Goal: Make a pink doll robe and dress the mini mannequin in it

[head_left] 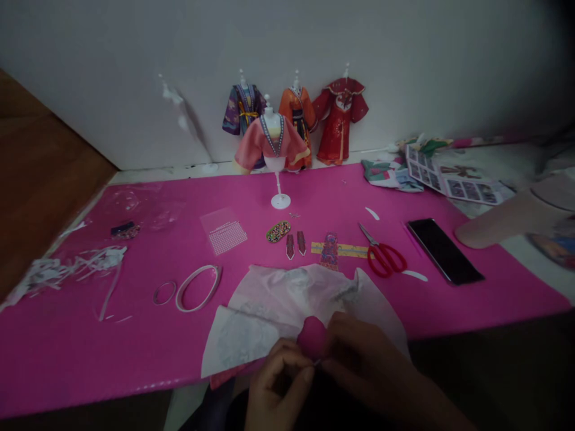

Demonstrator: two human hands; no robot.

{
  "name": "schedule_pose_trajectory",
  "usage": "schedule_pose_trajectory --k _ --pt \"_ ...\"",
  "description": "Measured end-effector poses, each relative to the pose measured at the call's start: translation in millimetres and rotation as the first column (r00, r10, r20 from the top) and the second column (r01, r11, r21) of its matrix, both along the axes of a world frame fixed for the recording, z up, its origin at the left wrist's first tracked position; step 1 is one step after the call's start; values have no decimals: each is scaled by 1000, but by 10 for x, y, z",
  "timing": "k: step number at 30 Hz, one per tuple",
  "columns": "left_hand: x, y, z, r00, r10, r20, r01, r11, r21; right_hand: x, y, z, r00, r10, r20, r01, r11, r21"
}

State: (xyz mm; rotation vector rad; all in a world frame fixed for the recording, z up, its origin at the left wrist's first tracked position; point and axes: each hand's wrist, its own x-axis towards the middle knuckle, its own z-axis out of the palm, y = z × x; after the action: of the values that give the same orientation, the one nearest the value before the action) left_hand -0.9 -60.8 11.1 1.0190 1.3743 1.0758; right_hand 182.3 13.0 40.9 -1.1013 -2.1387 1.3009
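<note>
A pale fabric piece (251,326), shaped like a doll's skirt with its whitish side up, lies spread over the table's front edge. Its curved inner opening shows pink table beneath. My left hand (283,383) pinches the fabric's edge at the bottom of that opening, thumb against forefinger. Close by on the right, my right hand (359,353) is closed on the same edge, its fingertips nearly meeting the left ones. A small light bit shows between the fingertips, too small to name. Beyond the fabric stands a doll stand (281,200) wearing a pink top (256,143).
Red-handled scissors (386,260), a phone (444,250) and a pinkish cylinder (516,212) are on the right. Patterned strips (330,250), a bead sheet (227,237) and a white hoop (179,293) lie beyond the fabric. Paper scraps (67,269) sit left; dressed doll stands (344,120) line the wall.
</note>
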Motion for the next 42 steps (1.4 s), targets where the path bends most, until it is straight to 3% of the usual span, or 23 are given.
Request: schedule_pose_trajectory --k 13,19,22,25,28,31,36,42 --pt "24 51 36 991 -92 -98 91 996 -15 -26 2 14 1000 4 -1 -4 1000 30" --pt "-11 59 21 951 -79 -298 118 986 116 -7 32 -48 998 2 62 -3 1000 18" --pt "-91 93 -12 844 -4 -536 180 944 277 13 135 -51 997 -43 69 43 999 6" --pt "-165 144 -71 653 70 -754 316 879 356 -9 306 -12 994 -25 105 26 1000 -2" --pt "-188 175 -111 498 104 -861 417 842 343 -95 484 17 984 52 171 -58 998 28" --pt "-175 172 -97 395 81 -915 466 841 276 -207 620 -1 966 131 225 -148 987 61" --pt "-154 134 -36 323 25 -946 490 851 190 -345 758 -70 902 232 364 -289 951 111" --pt "-155 108 -39 317 39 -948 509 836 204 -438 867 -35 808 330 487 -432 896 109"
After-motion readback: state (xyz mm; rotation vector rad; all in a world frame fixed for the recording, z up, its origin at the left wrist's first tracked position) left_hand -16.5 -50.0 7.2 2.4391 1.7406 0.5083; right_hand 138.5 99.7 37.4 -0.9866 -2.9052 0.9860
